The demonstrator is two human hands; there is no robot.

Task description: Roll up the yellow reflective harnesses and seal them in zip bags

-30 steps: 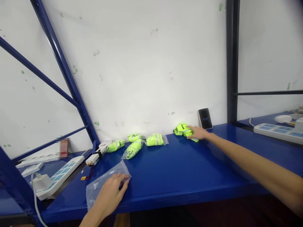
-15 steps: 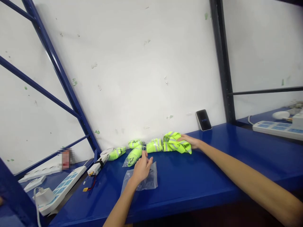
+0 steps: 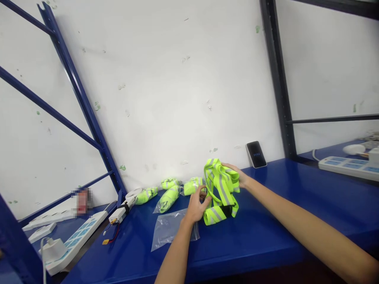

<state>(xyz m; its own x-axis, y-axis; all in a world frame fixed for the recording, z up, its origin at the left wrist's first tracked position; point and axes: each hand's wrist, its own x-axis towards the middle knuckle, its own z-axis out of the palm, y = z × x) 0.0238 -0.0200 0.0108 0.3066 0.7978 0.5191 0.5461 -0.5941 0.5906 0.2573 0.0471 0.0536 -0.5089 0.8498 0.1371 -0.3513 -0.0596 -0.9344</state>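
My right hand [image 3: 237, 174] grips the top right of a neon-yellow reflective vest [image 3: 220, 181] with grey stripes, holding it up off the table. Its lower folds hang down, showing a black patch. My left hand [image 3: 197, 206] is at the vest's left edge, thumb and fingers curved and apart; whether it touches the cloth I cannot tell. A clear zip bag [image 3: 167, 229] lies flat on the blue table, partly under my left forearm. Behind it rest several bagged yellow bundles, among them a front bundle [image 3: 168, 199] and a right-hand bundle [image 3: 192, 186].
A phone-like device [image 3: 256, 154] leans on the wall at the back right. To the left lie a white battery pack [image 3: 118, 213] with wires and a white power strip [image 3: 78, 240]. Another power strip [image 3: 348, 167] sits beyond the dark post [image 3: 280, 90] on the right.
My right hand has lifted the vest, which has loosened and now hangs lower. My left hand has moved right from above the zip bag to the vest's left side.
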